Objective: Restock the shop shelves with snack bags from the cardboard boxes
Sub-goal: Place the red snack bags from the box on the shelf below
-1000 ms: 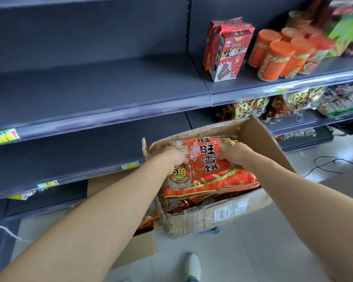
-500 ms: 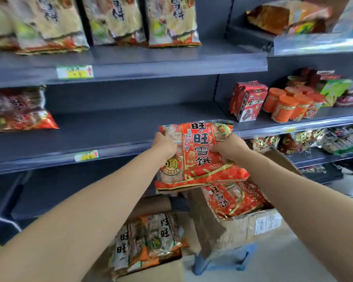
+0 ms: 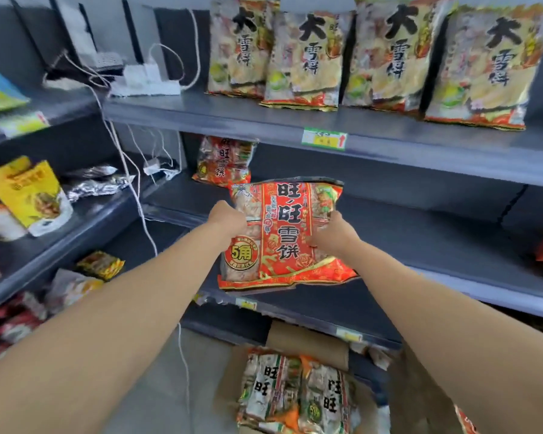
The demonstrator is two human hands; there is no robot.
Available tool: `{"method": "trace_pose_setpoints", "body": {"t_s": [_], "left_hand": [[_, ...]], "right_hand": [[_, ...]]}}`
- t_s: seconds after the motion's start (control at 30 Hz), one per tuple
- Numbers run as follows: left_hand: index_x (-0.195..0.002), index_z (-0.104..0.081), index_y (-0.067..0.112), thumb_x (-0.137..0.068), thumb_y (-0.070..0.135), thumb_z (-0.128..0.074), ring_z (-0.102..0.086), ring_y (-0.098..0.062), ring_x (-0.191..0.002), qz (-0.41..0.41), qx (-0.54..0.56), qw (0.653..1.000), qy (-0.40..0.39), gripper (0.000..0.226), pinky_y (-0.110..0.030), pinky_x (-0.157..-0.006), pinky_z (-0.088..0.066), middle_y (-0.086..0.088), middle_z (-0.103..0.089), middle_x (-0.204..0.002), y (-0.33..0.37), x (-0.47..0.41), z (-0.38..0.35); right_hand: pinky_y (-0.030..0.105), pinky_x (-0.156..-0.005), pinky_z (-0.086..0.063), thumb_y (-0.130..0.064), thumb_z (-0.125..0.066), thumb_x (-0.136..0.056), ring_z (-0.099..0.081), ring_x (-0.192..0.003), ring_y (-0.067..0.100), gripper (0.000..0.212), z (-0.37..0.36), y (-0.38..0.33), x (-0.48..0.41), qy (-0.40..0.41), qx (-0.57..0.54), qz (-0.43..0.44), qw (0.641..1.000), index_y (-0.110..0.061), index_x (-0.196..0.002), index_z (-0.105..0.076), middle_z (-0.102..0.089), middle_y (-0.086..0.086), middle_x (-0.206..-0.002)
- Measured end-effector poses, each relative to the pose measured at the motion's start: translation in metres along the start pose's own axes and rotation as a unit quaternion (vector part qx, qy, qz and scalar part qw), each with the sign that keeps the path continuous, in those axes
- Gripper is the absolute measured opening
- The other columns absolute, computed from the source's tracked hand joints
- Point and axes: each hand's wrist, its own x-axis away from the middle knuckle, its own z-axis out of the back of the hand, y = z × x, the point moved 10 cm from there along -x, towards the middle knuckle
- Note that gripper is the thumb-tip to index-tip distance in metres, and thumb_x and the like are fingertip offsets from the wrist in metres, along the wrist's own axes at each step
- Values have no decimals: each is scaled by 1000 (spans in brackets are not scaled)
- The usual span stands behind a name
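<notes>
One red bag [image 3: 223,161] is standing at the back left of the middle shelf [image 3: 436,245], with lots of grey shelf showing beside it, so I'd say this job is nowhere near finished. Another red snack bag [image 3: 282,233] is in the air just over the front edge of the middle shelf, roughly upright, not set down yet. Left hand [image 3: 228,219] grips its left edge and right hand [image 3: 336,233] grips its right edge, fingers of both curled tight into the wrapper. One level above the middle shelf, a row of four pale bags [image 3: 304,61] looks stocked already. Below the middle shelf, down on the floor, the cardboard box [image 3: 308,343] has at least a couple more bags [image 3: 295,389] lying in it, so plenty of trips left I reckon. Far right end of the middle shelf has something red too, can't tell what it is.
</notes>
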Motion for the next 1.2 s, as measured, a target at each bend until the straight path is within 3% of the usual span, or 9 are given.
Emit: {"method": "trace_pose_setpoints", "body": {"t_s": [0.1,0.3,0.37,0.47,0.67,0.73,0.83,0.97,1.2], "left_hand": [[-104,-51,-5,-91,2,-48,-54,-26,-90,-10,-60,997,55,15,-23,-44,-27,-15,-58,-98,-12,-12,39],[-106,-59,-9,-92,6,-48,-61,-32,-93,-4,1,994,111,23,-29,-62,-40,-20,-62,-108,-46,-45,79],[-88,-57,0,-88,-3,-48,-55,-28,-84,-9,52,992,118,10,-31,-66,-41,-16,-58,-97,-52,-63,84],[-67,-46,13,-86,-7,-49,-51,-24,-80,-11,94,989,116,28,-34,-66,-40,-6,-52,-79,-54,-98,87],[-84,-54,15,-89,-2,-52,-52,-20,-80,-26,171,980,99,17,-27,-60,-44,-5,-57,-95,-54,-185,97],[-80,-54,18,-89,0,-52,-52,-20,-81,-27,181,979,87,20,-27,-56,-45,-6,-57,-96,-54,-221,101],[-71,-50,25,-93,4,-52,-52,-20,-86,-14,222,974,44,30,-37,-69,-57,-3,-56,-95,-53,-272,99],[-73,-49,23,-95,6,-52,-52,-14,-84,-11,268,963,24,28,-26,-61,-53,1,-51,-90,-46,-323,99],[-67,-47,22,-95,1,-50,-44,-10,-60,17,269,962,32,35,-44,-83,-54,5,-48,-72,-68,-388,77]], "right_hand": [[47,-96,-49,-23,-66,-87,-56,-117,30,72,-29,-29,-13,-29,-7,35,999,-15,-144,-22,-54,9,-130],[42,-93,-49,-21,-60,-91,-57,-116,28,72,-80,-65,-30,-73,-40,81,993,-18,-148,-15,-54,6,-131],[44,-93,-50,-24,-61,-90,-58,-114,28,76,-89,-77,-42,-72,-47,88,992,-21,-149,-12,-56,5,-130],[46,-94,-51,-25,-60,-90,-60,-109,28,77,-100,-93,-67,-60,-50,90,993,-24,-149,-10,-58,6,-127],[42,-89,-52,-27,-60,-90,-61,-108,29,81,-130,-131,-123,-19,-80,70,994,-28,-150,-6,-58,6,-127],[40,-85,-52,-25,-59,-92,-62,-106,28,82,-142,-147,-145,-10,-86,60,994,-29,-151,-3,-57,7,-129],[39,-82,-55,-19,-57,-91,-63,-101,27,85,-158,-169,-179,1,-101,48,994,-31,-151,2,-52,10,-133],[32,-74,-50,-17,-58,-89,-60,-92,23,84,-171,-194,-218,25,-117,52,991,-30,-151,-3,-55,6,-132],[33,-70,-51,-19,-54,-91,-61,-90,22,87,-209,-192,-261,14,-143,12,990,-36,-151,7,-50,6,-138]]}}
